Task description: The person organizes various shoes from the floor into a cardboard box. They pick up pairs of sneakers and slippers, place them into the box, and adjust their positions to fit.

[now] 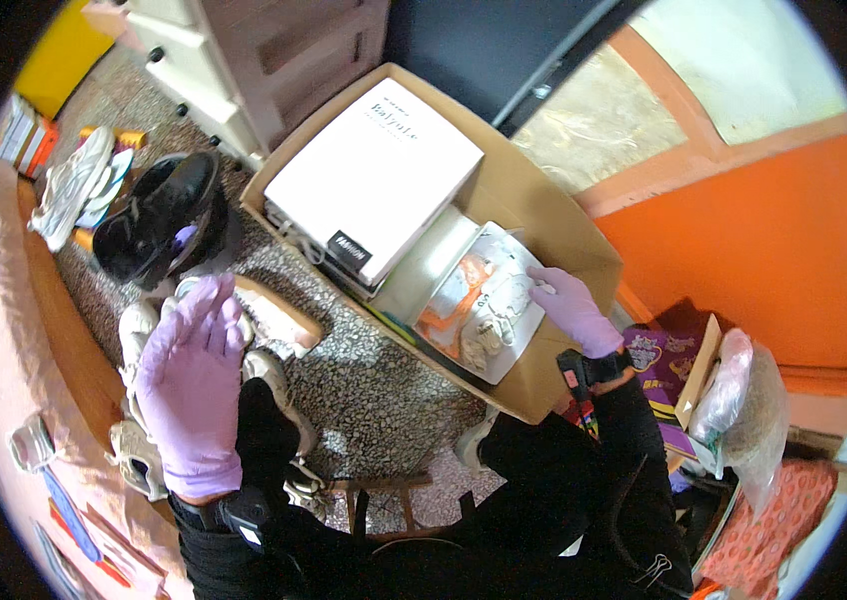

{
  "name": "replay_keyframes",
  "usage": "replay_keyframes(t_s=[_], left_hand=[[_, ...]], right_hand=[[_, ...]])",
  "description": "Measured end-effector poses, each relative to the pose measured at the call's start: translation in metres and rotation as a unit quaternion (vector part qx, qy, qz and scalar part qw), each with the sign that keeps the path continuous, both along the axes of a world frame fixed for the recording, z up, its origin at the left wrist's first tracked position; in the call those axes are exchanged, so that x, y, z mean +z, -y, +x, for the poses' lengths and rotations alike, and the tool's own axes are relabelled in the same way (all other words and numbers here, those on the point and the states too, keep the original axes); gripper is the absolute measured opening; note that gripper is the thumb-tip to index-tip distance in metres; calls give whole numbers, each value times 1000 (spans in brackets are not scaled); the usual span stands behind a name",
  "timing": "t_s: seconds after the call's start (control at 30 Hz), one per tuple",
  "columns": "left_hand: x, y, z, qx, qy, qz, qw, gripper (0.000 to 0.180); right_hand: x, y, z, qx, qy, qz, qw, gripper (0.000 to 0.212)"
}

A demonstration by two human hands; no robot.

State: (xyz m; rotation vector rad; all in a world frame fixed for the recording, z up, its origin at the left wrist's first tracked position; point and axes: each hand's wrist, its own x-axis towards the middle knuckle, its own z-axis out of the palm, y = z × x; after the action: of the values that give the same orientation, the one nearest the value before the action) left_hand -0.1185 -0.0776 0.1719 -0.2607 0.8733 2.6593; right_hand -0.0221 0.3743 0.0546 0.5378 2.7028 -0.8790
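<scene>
The left hand in a thin lilac glove [192,390] is opened, its grip clamped on nothing, above the grey speckled floor [359,415]; the right hand in a matching glove [582,312] is at the edge of a flat white rectangular piece [522,338], which lies inside the open brown cardboard box [534,195], beside a large white box [379,170]; whether this grip is clamped, I cannot tell.

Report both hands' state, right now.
Left hand: open, nothing visibly held.
Right hand: partly curled over the carton; whether it grips anything cannot be told.
</scene>
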Motion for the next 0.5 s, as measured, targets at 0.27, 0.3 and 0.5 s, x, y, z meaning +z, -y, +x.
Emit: replay_keyframes(t_s=[0.27, 0.3, 0.5], left_hand=[[18, 47, -21, 199, 34, 50, 978, 46], [20, 51, -21, 220, 40, 50, 973, 45], [3, 60, -15, 192, -55, 11, 980, 22]], right_hand=[[111, 107, -12, 134, -64, -114, 982, 33], [113, 130, -15, 193, -55, -102, 974, 33], [109, 271, -18, 359, -106, -105, 921, 45]])
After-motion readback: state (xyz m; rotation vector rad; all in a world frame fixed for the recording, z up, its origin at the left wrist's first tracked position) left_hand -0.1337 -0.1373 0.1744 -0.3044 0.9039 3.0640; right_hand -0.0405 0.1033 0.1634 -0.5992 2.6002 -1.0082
